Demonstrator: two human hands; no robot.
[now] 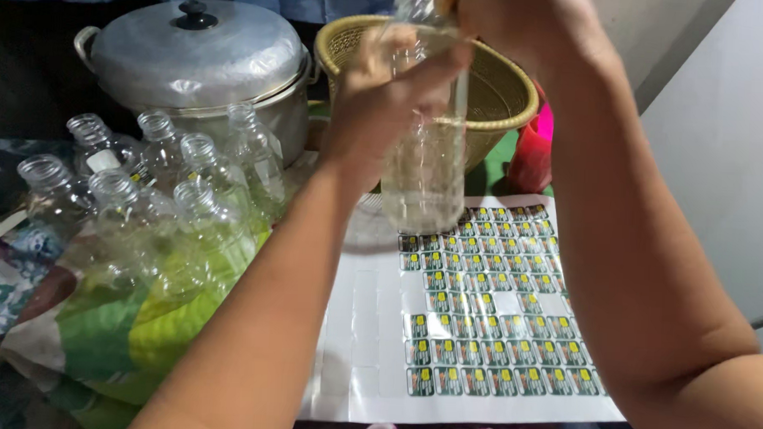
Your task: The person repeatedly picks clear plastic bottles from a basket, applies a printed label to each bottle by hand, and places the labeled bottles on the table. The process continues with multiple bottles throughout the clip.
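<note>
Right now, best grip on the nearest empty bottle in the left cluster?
Probably the neck of the nearest empty bottle, taken from above: it stands upright, mouth open, with other bottles crowded against its body, so only the top is free.

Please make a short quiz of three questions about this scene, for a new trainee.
1. True or false: the sticker sheet is full, with no stickers removed.
2. Which hand grips the clear bottle around its middle? A) left hand B) right hand
3. What stands behind the group of empty bottles?

Key
1. False: its left part is bare.
2. A; the right hand is at the bottle's top.
3. A metal pot with a lid, beside a woven basket.
</note>
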